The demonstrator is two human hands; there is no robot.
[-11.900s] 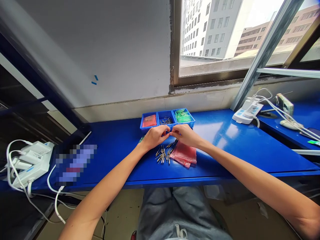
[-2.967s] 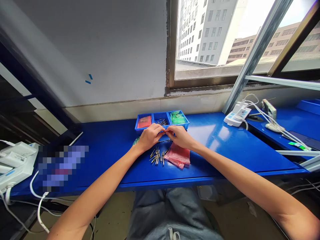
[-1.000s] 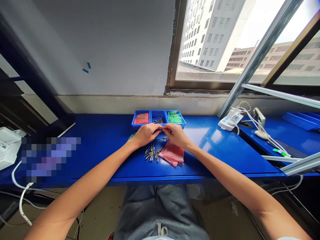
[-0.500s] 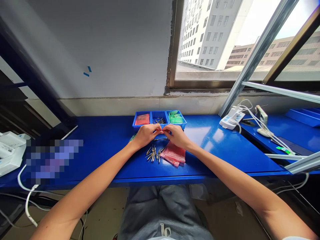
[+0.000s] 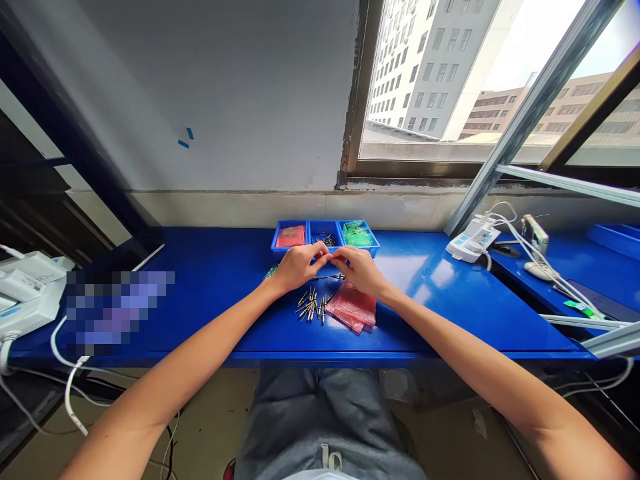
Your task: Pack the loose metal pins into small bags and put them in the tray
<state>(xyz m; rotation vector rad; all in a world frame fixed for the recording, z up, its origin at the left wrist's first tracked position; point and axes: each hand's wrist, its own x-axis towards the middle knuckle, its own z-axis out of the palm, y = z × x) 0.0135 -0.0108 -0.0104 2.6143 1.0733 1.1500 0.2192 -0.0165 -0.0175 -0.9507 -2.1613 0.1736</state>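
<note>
My left hand and my right hand meet fingertip to fingertip above the blue table, each in a pinch. Whatever is between the fingers is too small to make out. Just below them lie thin dark metal pieces. Nearer the table's front edge is a loose pile of slim brass-and-silver metal pins. Pink plastic bags lie flat beside the pile, partly under my right wrist. A bit of green material shows next to my left wrist.
Behind my hands stands a blue three-part bin with pink bags, dark small parts and green bags. A white power strip with cables is at right by a metal frame post. Another white power strip sits at far left.
The whole scene has shifted slightly to the right as the camera turned. Both hands stay pinched together at nearly the same place over the table.
</note>
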